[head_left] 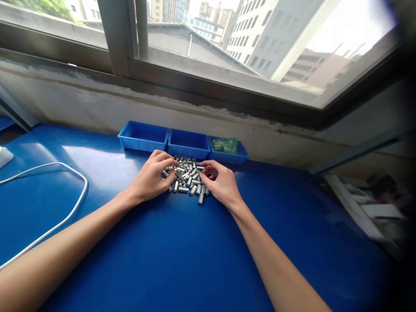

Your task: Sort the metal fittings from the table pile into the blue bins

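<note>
A pile of short silver metal pieces, shaped like small cylinders or standoffs, lies on the blue table. My left hand rests against the pile's left side, fingers curved and thumb apart from them. On the right side, my right hand curls around the edge in the same way, its thumb and forefinger separated by a gap. Both hands touch or nearly touch the outer pieces, and neither seems to grip one. Some pieces are partly hidden behind the fingers. A single piece sticks out at the pile's near edge.
Three blue bins stand in a row behind the pile: a left bin, a middle bin and a right bin holding green plastic packets. A white cable loops over the table's left. A window frame rises behind.
</note>
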### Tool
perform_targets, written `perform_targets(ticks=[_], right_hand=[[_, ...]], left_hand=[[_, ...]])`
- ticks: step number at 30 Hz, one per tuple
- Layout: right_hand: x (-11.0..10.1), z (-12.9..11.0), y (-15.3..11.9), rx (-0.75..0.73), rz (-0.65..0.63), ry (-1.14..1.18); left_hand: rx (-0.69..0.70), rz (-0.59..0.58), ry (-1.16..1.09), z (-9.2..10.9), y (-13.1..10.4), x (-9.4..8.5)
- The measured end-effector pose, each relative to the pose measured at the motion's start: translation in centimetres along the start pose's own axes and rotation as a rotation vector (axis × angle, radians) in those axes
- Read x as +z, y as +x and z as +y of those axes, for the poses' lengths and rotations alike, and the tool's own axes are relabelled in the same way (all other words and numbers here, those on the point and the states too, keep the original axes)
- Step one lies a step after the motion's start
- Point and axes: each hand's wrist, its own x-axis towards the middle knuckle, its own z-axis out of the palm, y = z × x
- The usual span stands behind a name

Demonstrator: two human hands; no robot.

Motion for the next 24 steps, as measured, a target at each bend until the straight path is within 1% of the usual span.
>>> perform_targets(ticks=[3,6,10,12,14,17,20,24], right_hand=[[0.5,0.2,-0.1,0.035,0.045,0.034],[0.6,0.3,0.0,0.039,0.058,0.059],[0.1,0.5,0.2,0.009,0.081,0.115],[-0.3,0.7,0.4,0.020,0.085,0.157],[-0.7,0.9,0.5,0.064,0.068,0.238],[-1.0,1.2,0.8,0.155,0.047,0.422],[-0.8,1.2,0.9,0.241,0.071,0.577],[-0.3,0.5,1.1,0.335,0.120,0.734]], left_hand=[[0.013,-0.010,-0.001,0.0,0.0,0.0],[0.017,-0.015,-0.010,0.1,0.0,-0.1],[-0.017,0.007,-0.025,0.1,0.1,-0.3],[-0.046,0.016,-0.034,0.1,0.1,-0.4],[-0.072,0.023,-0.045,0.1,0.2,-0.5],[-0.102,0.027,-0.058,0.0,0.2,-0.6],[-0.109,0.016,-0.065,-0.1,0.2,-0.6],[-0.097,0.004,-0.070,-0.1,0.2,-0.6]])
